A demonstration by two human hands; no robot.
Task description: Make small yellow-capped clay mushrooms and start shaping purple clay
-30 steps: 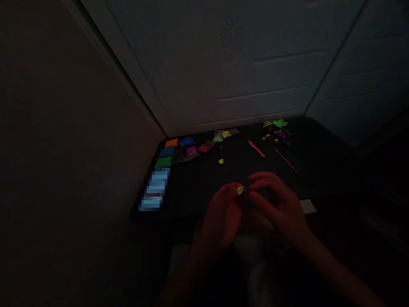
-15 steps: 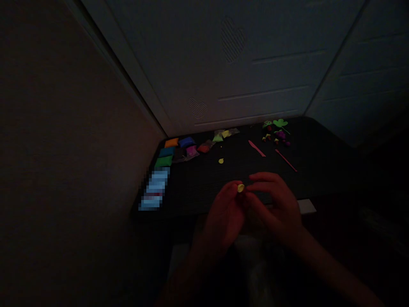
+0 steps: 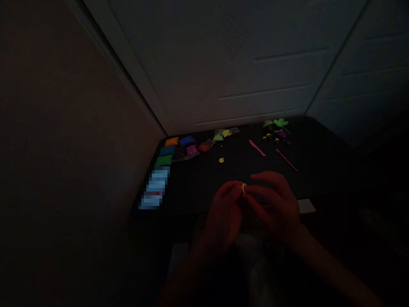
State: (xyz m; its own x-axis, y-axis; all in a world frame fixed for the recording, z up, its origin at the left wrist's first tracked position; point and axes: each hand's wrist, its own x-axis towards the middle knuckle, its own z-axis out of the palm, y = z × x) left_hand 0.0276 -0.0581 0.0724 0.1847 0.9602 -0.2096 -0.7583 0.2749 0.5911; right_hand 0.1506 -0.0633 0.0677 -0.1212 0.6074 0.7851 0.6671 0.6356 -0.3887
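Note:
The scene is very dark. My left hand and my right hand meet over the near edge of a dark table. Both pinch a small yellow clay piece between their fingertips. A second small yellow clay bit lies on the table a little beyond my hands.
Several coloured clay packets lie at the table's far left. A pink plastic knife and a thin pink stick rest at the back right beside small clay figures. A blurred light blue sheet lies left. A white panelled wall stands behind.
My fingertips have closed in tighter around the yellow clay piece, which now shows less. My hands have stayed in about the same spot.

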